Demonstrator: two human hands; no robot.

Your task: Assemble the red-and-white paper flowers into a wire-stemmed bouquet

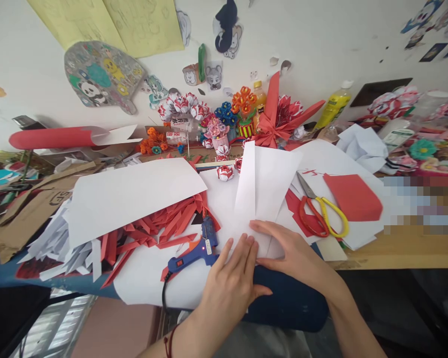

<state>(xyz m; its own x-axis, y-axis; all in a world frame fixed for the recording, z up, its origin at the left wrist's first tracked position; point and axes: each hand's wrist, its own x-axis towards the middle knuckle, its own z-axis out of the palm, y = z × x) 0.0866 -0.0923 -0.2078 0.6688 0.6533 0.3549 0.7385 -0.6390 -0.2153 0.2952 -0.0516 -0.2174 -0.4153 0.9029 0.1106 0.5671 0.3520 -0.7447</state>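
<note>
A white paper sheet (272,184) with a folded strip (247,184) along its left side lies at the middle of the table. My left hand (233,278) rests flat on its lower left part, fingers stretched out. At its lower right, my right hand (289,248) touches the paper with thumb and fingers apart. Just left of my left hand lies a blue glue gun (196,251) with a small red light lit. Scissors (321,211) with red and yellow handles lie to the right, partly open, beside red paper (354,196).
A large white sheet (138,196) covers part of the red strips (171,219) and white strips (65,243) at left. Paper flowers (224,172), bottles (334,104) and a red bow (274,124) stand along the wall. Cardboard (33,204) lies far left.
</note>
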